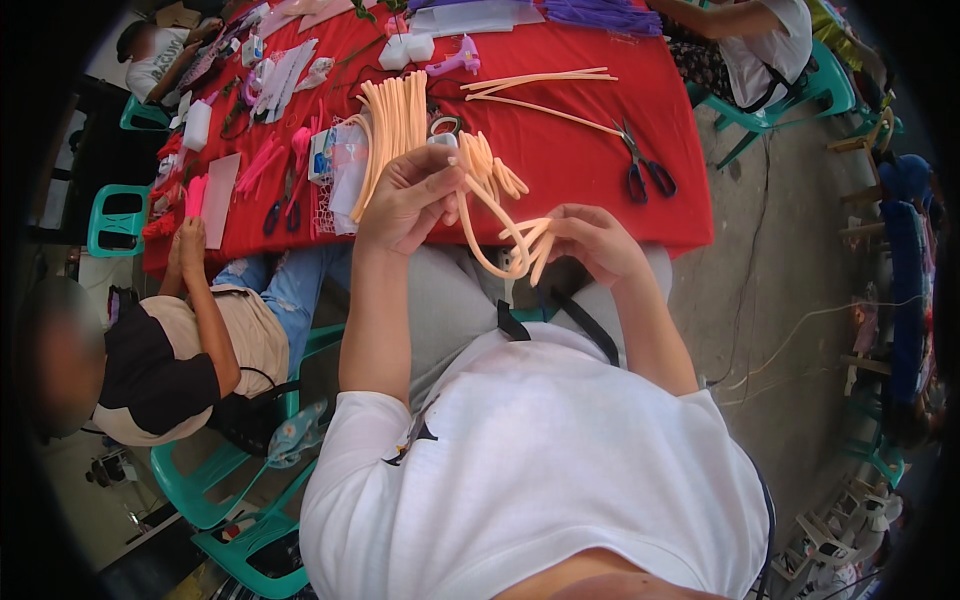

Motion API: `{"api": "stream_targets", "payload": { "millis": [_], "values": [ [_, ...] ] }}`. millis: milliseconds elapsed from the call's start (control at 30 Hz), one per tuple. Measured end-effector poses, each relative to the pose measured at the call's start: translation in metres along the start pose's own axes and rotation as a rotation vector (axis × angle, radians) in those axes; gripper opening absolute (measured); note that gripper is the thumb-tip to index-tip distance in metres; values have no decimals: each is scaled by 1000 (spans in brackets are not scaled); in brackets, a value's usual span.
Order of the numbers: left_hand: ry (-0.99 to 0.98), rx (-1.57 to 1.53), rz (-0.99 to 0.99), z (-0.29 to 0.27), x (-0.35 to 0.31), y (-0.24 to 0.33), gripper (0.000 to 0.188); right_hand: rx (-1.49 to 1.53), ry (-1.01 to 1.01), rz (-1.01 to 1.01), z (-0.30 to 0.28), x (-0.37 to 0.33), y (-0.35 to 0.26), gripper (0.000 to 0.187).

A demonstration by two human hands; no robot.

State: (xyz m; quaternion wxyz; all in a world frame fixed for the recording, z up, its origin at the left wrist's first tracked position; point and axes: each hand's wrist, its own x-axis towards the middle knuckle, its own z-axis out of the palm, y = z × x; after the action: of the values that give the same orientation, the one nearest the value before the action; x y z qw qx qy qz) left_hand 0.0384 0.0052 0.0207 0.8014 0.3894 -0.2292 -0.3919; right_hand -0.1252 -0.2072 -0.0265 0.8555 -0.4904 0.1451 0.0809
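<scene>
Peach pipe cleaners, bent into loops (520,255), are held between my two hands above my lap, close to the table's front edge. My left hand (408,200) is closed, pinching one strand between thumb and fingertips. That strand curves down and right toward my right hand (598,243), whose closed fingers grip the gathered loops. Just beyond my left hand lies a bundle of straight peach pipe cleaners (395,125). A small pile of bent peach pipe cleaners (492,165) sits behind my hands. Several longer strands (545,78) lie farther right, near open scissors (643,170) with dark handles.
A red cloth (600,140) covers the table. Near the bundle are a tape roll (446,125) and a purple glue gun (457,58). At left sits a co-worker (190,350) holding pink pipe cleaners (196,195). Green chairs (195,485) stand around; purple stems (600,14) lie at the far edge.
</scene>
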Motion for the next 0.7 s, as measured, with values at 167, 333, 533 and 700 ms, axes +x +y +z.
{"api": "stream_targets", "payload": {
  "millis": [167, 333, 533, 700],
  "values": [
    [38, -24, -78, -3, 1, -11, 13, -3, -92, 41, 2, -1, 2, 13],
    [38, -95, -269, -13, 6, -34, 14, -56, -208, 55, 5, -2, 1, 13],
    [16, -157, -529, -19, 17, -55, 14, -226, -283, 0, 12, -2, 1, 15],
    [55, -186, -517, -22, 18, -61, 14, -323, -271, 0, 17, -6, -9, 15]
  ]
}}
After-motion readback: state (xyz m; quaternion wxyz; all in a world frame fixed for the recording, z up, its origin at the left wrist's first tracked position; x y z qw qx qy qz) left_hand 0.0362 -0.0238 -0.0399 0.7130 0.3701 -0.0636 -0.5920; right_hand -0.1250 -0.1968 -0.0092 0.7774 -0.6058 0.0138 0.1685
